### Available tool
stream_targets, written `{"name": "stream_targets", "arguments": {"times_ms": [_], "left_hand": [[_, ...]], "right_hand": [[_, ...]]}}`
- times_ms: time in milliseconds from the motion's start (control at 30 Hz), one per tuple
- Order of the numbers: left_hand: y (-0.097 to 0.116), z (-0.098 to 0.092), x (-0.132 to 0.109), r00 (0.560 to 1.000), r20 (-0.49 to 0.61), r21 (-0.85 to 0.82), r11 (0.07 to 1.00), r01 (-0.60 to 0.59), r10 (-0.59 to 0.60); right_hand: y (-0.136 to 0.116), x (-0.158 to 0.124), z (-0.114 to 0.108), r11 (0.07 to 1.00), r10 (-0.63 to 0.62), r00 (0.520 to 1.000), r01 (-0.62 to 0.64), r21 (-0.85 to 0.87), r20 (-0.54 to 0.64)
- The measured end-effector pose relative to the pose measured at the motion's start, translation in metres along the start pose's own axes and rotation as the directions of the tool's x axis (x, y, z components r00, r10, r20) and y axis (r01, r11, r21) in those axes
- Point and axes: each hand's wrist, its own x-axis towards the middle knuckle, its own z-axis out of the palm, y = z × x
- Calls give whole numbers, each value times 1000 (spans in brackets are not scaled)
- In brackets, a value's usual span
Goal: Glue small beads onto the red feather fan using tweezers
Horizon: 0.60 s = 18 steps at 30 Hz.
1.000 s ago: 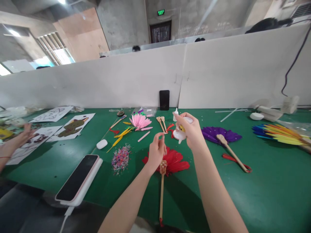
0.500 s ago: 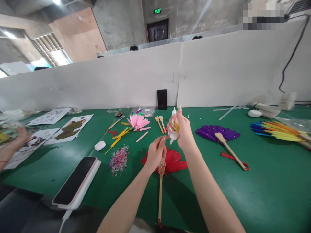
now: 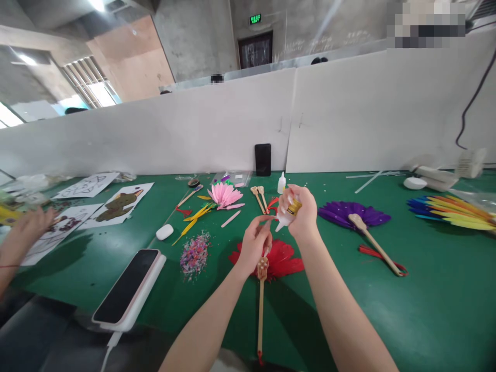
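Note:
My right hand (image 3: 301, 206) is closed round a white glue bottle (image 3: 285, 216) with a yellow label, tilted so its nozzle points down and left. My left hand (image 3: 253, 243) is pinched near that nozzle; whatever its fingertips hold is too small to make out. Beneath both hands lies a red feather fan (image 3: 284, 261), partly covered by my left hand. The fan's wooden handle (image 3: 261, 310) points towards me, with small pearl-like beads on its head. A second white bottle (image 3: 281, 183) stands upright behind my right hand.
Right of my hands lie a purple feather fan (image 3: 354, 214) and a multicoloured one (image 3: 453, 211). To the left are loose sequins (image 3: 195, 254), pink feathers (image 3: 225, 195), an earbud case (image 3: 165, 232) and a charging phone (image 3: 127, 289). Another person's hand (image 3: 36, 225) works at far left.
My right hand has moved slightly down and tilted the glue bottle further, its nozzle now closer to my left fingertips. The second bottle shows more clearly. The whole view has shifted slightly.

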Motion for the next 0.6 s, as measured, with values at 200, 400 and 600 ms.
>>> {"name": "stream_targets", "arguments": {"times_ms": [200,400,600], "left_hand": [[0,3,-1,999,-10,11,999,35,-35],[-5,2,1,996,-66,2,998,66,-65],[-5,-8,8,977,-207,24,998,56,-49]], "right_hand": [[-2,-1,2,1000,-26,999,26,0,-19],[0,0,-2,997,-64,997,62,-53,-43],[7,10,-16,983,-112,991,99,-156,-76]]}}
